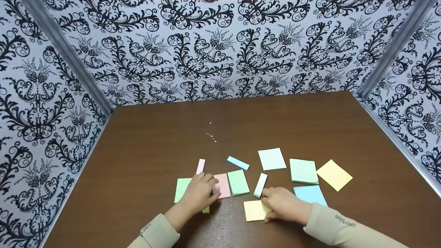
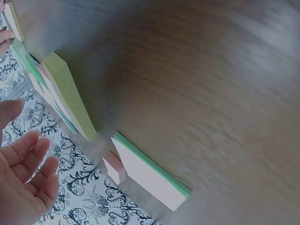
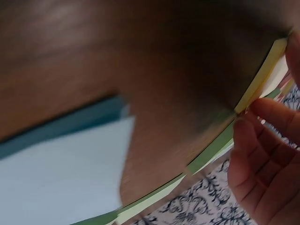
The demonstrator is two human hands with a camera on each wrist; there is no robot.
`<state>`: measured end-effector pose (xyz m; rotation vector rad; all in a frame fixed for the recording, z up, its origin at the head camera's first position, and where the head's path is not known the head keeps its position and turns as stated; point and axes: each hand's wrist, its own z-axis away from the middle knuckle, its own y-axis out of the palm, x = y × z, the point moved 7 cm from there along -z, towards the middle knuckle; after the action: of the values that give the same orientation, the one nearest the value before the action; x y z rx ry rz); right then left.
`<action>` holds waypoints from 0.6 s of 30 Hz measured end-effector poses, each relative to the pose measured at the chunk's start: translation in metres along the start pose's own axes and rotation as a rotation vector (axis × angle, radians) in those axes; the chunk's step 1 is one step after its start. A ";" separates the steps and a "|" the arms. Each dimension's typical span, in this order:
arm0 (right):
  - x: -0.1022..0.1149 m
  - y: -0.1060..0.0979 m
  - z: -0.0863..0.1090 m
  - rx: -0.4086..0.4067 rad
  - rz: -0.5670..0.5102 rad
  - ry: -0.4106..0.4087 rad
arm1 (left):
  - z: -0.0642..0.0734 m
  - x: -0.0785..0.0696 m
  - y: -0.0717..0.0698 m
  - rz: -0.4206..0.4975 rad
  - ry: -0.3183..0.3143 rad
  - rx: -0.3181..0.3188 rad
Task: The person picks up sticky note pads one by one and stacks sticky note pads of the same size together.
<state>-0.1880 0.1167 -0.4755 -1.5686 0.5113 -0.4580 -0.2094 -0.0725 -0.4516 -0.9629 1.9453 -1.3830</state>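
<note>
Black-scrolled white walls [image 1: 220, 44] border a brown tabletop [image 1: 275, 120]

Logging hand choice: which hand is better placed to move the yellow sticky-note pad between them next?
Likely right: the right grip pinches the yellow sticky-note pad; the left grip is farther off, by the pink pad.

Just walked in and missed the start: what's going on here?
A person's right hand pinches a yellow pad by its edges. The left hand, holding nothing visible, is by a pink pad. Other coloured pads and narrow strips lie spread on the brown table.
</note>
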 end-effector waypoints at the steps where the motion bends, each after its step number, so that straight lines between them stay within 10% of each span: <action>1: 0.003 0.000 -0.002 -0.007 0.004 0.007 | 0.000 -0.002 0.000 -0.002 0.012 -0.010; 6: 0.013 -0.002 -0.007 -0.027 -0.002 0.053 | 0.000 -0.016 0.001 0.018 0.072 -0.016; 18: 0.023 -0.003 -0.008 -0.059 0.063 0.108 | 0.000 -0.048 0.020 0.037 0.197 0.194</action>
<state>-0.1735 0.0966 -0.4726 -1.5849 0.6604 -0.4858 -0.1861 -0.0288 -0.4691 -0.7200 1.9129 -1.6641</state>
